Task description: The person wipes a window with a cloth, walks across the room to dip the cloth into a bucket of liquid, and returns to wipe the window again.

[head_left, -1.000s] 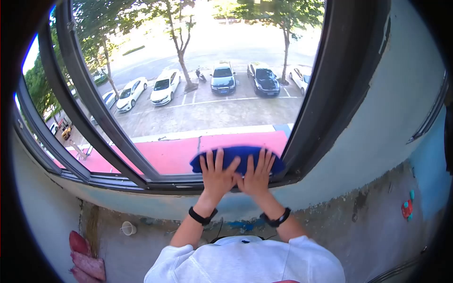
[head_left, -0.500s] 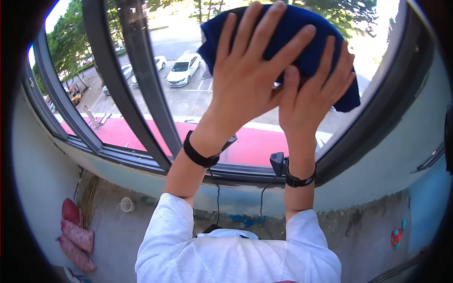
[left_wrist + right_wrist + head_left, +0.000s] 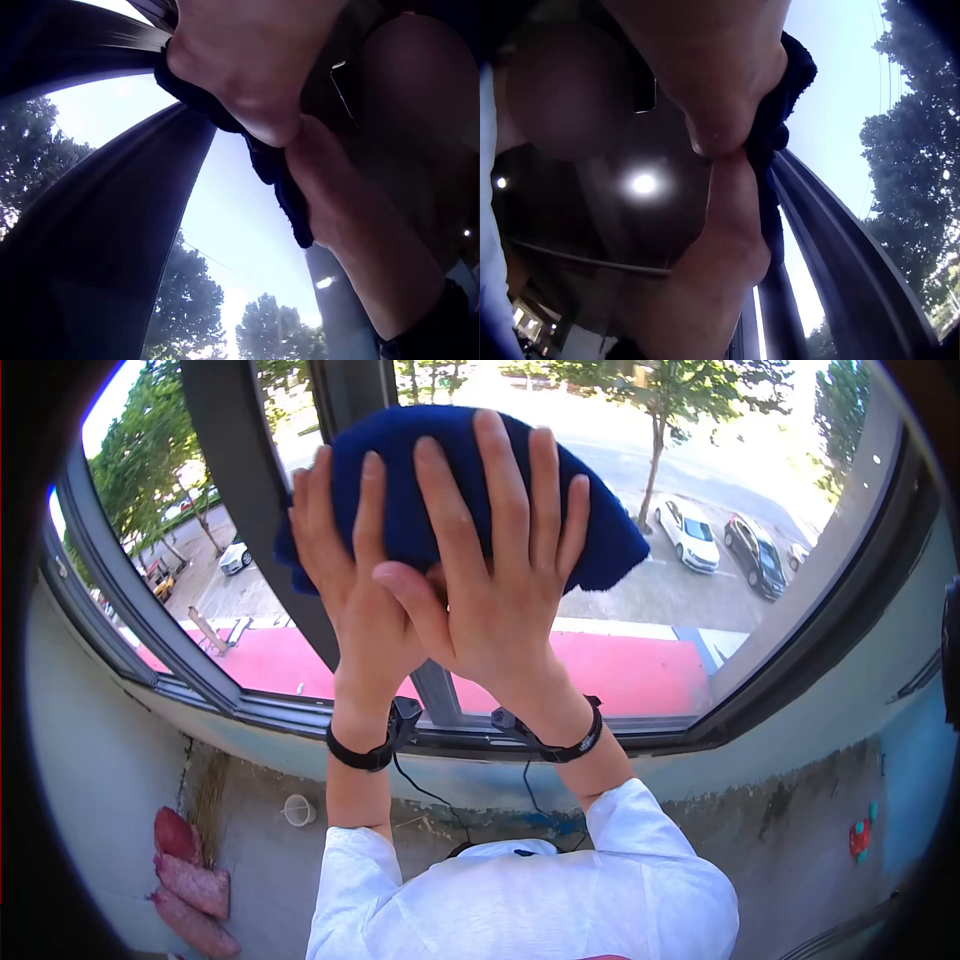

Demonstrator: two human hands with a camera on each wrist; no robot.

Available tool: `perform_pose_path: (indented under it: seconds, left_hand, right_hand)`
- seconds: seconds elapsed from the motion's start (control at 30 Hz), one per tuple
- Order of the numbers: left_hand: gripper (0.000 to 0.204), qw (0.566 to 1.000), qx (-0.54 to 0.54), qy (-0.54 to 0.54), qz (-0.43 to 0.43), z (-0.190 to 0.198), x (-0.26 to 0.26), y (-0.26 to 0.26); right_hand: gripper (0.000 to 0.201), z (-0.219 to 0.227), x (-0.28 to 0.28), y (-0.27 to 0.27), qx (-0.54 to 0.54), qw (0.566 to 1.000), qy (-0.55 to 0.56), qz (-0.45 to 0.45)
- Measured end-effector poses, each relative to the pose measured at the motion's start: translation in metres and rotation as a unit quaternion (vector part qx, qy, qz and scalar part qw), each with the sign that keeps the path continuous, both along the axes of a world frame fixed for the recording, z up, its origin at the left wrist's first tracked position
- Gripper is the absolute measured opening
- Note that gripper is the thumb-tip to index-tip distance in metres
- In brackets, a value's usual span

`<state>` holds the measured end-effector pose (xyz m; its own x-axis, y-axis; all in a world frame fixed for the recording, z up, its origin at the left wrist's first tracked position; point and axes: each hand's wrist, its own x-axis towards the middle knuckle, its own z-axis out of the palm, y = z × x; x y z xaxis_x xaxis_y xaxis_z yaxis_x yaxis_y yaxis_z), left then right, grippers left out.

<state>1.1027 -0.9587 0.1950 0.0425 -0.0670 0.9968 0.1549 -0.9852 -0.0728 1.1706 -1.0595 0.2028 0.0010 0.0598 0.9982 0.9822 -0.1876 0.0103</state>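
Observation:
A folded dark blue cloth (image 3: pixel 400 510) lies against the window glass in the head view, spanning the dark upright frame and the pane to its right. My left hand (image 3: pixel 375 610) presses on its left half with fingers straight and pointing up. Spread over the middle and right is my right hand (image 3: pixel 495 610), also straight-fingered, its thumb overlapping the left hand. From below, the left wrist view shows the cloth's edge (image 3: pixel 292 210) under both palms. In the right wrist view, the cloth (image 3: pixel 799 71) shows between the hands and the window.
Dark window uprights (image 3: pixel 235 470) stand at the left, with a sill frame (image 3: pixel 600 742) below. A white cup (image 3: pixel 298 810) and reddish sacks (image 3: pixel 195 885) are on the floor at left. A red and teal object (image 3: pixel 860 838) lies at right. Cars are parked outside.
Both hands moved with the cloth from the bottom of the pane up to its upper right, then left and slightly down to the upright frame. The camera view has shifted too.

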Motion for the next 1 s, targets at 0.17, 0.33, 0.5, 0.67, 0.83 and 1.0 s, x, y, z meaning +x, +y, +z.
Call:
perform_pose_path:
  seconds: [0.17,0.33,0.5,0.67,0.83,1.0]
  left_hand:
    - [0.062,0.998,0.048,-0.034,0.003,0.033,0.019,-0.014]
    - [0.050,0.994,0.106,-0.019,0.001,0.054,0.066,-0.090]
    - [0.052,0.983,0.074,-0.027,-0.164,0.047,0.142,-0.166]
    - [0.048,0.979,0.057,0.033,-0.194,0.018,0.166,-0.215]
    - [0.045,0.984,0.056,0.078,-0.151,-0.006,0.145,-0.199]
    - [0.045,0.991,0.033,0.087,-0.101,0.000,0.087,-0.145]
  right_hand:
    - [0.055,0.020,0.028,-0.023,0.011,1.000,-0.029,0.004]
    - [0.058,0.024,0.088,-0.079,0.056,0.983,-0.085,-0.152]
    - [0.062,0.020,0.147,-0.160,0.080,0.977,-0.071,-0.184]
    - [0.058,-0.019,0.167,-0.199,0.092,0.978,-0.015,-0.184]
    - [0.061,-0.049,0.145,-0.170,0.107,0.974,-0.025,-0.197]
    - [0.056,-0.044,0.092,-0.115,0.117,0.980,0.055,-0.151]
